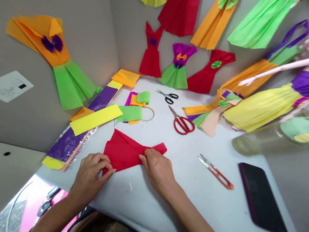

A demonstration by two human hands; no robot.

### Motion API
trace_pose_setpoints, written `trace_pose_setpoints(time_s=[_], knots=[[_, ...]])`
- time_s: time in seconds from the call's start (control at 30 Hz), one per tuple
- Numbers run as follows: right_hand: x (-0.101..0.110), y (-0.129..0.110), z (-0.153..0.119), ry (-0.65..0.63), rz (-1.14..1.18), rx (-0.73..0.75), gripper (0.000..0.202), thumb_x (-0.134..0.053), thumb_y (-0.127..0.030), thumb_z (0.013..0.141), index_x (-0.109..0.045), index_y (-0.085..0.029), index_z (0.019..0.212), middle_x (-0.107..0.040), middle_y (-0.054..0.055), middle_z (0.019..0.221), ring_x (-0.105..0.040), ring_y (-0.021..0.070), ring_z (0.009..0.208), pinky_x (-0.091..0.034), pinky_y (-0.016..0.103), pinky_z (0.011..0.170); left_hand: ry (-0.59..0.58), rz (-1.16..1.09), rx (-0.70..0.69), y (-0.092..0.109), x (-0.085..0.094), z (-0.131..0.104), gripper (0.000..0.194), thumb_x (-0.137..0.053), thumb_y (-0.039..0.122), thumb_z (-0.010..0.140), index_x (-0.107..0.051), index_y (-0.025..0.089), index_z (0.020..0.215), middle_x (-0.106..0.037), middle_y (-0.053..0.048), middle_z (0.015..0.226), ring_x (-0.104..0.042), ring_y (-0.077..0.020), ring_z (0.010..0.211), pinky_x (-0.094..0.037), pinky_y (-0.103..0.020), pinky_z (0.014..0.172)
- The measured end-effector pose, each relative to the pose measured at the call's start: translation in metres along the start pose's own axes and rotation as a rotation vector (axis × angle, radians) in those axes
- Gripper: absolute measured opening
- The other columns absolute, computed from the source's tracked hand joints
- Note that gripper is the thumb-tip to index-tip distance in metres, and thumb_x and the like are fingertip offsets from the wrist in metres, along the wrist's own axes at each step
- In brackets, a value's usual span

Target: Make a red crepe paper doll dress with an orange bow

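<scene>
A red paper dress (125, 149) lies on the white table in front of me, its pleated skirt flaring to the left and a narrow strip jutting right. My left hand (95, 171) pinches the lower left corner of the skirt between thumb and fingers. At the narrow waist, my right hand (157, 166) has its fingers closed on the paper, and its thumb presses the near edge. Part of the dress's right end is covered by the right hand. Red-handled scissors (183, 124) rest beyond the right hand, and orange thread snips (216, 172) lie to its right.
Behind the dress are black-handled scissors (168, 96), folded paper pieces (130, 113) and a yellow strip (96, 119). On the right stand a doll in a yellow skirt (259, 107), a bottle (258, 144) and a phone (261, 197). Paper dresses (68, 83) hang on the walls.
</scene>
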State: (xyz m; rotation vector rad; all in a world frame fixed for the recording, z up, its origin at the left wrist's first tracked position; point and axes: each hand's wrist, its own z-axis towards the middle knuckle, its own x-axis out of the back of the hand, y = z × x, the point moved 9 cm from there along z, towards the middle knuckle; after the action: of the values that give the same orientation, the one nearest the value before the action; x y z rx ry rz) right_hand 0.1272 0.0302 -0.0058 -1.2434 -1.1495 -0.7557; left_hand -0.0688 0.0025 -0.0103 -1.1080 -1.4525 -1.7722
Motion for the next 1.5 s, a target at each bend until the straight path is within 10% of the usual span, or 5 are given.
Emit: trace_pose_setpoints(time_s=[0.6, 0.8, 1.07, 1.5], knots=[[-0.004, -0.003, 0.0, 0.072, -0.057, 0.01, 0.017, -0.059, -0.032, 0.093, -0.056, -0.02, 0.082, -0.064, 0.002, 0.078, -0.06, 0.0191, 0.066, -0.031, 0.03, 0.053, -0.004, 0.048, 0.021, -0.009, 0.0, -0.003, 0.031, -0.06, 0.05, 0.086, -0.063, 0.024, 0.069, -0.067, -0.004, 0.095, -0.057, -0.0265, 0.094, -0.039, -0.042, 0.086], [-0.004, -0.004, 0.0, 0.07, -0.059, 0.015, 0.018, -0.059, -0.033, 0.094, -0.057, -0.02, 0.082, -0.064, 0.003, 0.077, -0.061, 0.0194, 0.067, -0.033, 0.03, 0.055, 0.111, 0.143, -0.039, 0.006, 0.017, -0.013, 0.028, -0.054, 0.049, 0.091, -0.061, 0.022, 0.094, -0.067, -0.008, 0.102, -0.059, -0.029, 0.099, -0.044, -0.045, 0.089], [-0.003, -0.004, 0.0, 0.075, -0.083, 0.019, 0.014, -0.061, -0.031, 0.093, -0.058, -0.02, 0.084, -0.066, 0.002, 0.08, -0.063, 0.02, 0.073, -0.036, 0.029, 0.059, -0.097, 0.183, -0.438, 0.087, -0.041, -0.027, 0.08, -0.054, 0.04, 0.094, -0.01, 0.013, 0.155, -0.041, -0.015, 0.152, -0.036, -0.029, 0.141, -0.03, -0.045, 0.116], [-0.005, -0.004, 0.0, 0.111, -0.108, 0.024, 0.023, -0.049, -0.031, 0.099, -0.059, -0.02, 0.082, -0.065, 0.002, 0.076, -0.062, 0.0192, 0.068, -0.032, 0.03, 0.057, -0.155, 0.136, -0.363, 0.081, -0.06, -0.041, 0.101, -0.059, 0.052, 0.088, 0.006, 0.015, 0.156, -0.034, -0.018, 0.156, -0.032, -0.0329, 0.143, -0.029, -0.048, 0.116]])
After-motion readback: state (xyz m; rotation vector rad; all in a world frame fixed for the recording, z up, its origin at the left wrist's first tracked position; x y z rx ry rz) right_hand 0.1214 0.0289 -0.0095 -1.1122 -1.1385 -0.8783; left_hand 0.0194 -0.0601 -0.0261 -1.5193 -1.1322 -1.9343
